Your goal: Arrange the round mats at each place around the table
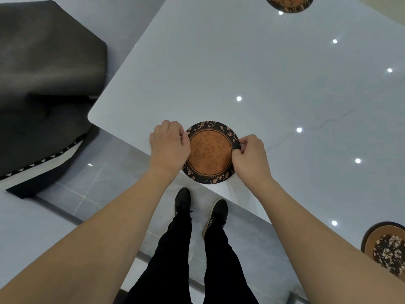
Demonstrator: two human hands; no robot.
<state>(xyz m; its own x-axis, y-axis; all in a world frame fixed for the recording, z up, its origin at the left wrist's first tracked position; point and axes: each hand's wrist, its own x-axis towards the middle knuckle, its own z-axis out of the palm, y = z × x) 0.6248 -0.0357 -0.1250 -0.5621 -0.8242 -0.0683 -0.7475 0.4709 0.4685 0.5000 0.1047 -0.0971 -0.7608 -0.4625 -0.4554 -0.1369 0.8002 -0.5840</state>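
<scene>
A round mat [210, 151], orange in the middle with a black leaf-patterned border, lies at the near edge of the pale grey table [241, 62], slightly overhanging it. My left hand [169, 144] pinches its left rim and my right hand [251, 155] pinches its right rim. A second round mat [289, 4] lies at the far edge of the table, cut off by the frame's top. A third mat [388, 251], with a floral centre, sits at the right, partly hidden by my right forearm.
A dark upholstered chair [43, 84] stands at the left, beside the table's rounded corner [92, 117]. My feet in black shoes [200, 210] stand on the glossy tiled floor just below the table's near edge. Ceiling lights reflect on the tabletop.
</scene>
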